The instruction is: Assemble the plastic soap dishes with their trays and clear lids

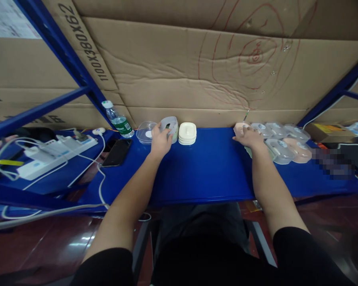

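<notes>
My left hand [161, 140] is at a translucent plastic container [173, 124] that stands tilted, its fingers and thumb around the near left side. Something dark green shows through the container's opening. Just left of this hand sits a clear square plastic tub [142, 134] with a round white label. To its right is a short stack of cream square lids [187, 132]. My right hand [251, 139] lies with fingers spread over a pinkish lidded container [240, 126] at the left end of a group. Parts of the containers beneath the palm are hidden.
Several lidded containers [279, 150] stand in two rows on the blue table [203, 174]. A water bottle [119, 121] and a black phone [117, 152] are at left, beside a white power strip [55, 155] with cables. Cardboard [167, 59] stands behind.
</notes>
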A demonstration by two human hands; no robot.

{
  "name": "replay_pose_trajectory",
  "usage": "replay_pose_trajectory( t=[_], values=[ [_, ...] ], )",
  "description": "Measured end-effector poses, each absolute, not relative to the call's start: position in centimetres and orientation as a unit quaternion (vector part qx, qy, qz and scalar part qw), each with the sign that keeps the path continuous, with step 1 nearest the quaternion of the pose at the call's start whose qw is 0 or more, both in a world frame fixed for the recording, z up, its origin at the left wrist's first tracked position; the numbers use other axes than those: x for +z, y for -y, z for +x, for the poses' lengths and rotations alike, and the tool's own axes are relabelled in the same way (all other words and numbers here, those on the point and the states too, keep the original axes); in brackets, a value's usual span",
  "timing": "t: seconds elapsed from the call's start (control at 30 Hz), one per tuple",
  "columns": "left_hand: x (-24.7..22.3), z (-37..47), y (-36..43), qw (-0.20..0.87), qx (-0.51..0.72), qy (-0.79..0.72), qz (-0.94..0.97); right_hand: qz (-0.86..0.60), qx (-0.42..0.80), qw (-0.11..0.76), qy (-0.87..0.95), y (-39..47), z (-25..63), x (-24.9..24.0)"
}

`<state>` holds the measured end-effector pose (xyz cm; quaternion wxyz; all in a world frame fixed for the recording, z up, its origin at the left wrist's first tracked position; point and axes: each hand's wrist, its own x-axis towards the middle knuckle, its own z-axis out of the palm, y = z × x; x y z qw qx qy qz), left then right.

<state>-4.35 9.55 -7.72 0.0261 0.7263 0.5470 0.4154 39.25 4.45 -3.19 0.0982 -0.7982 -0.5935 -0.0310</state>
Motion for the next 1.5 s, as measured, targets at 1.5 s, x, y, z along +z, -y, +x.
replay_pose_trajectory(
  t=[1.5],
  values=[
    [-2.0, -0.2, -3.2, -0.036, 0.324, -0.383, 0.864, -0.478, 0.387, 0.474, 0.631, -1.6, 29.6, 0.0]
  ],
)
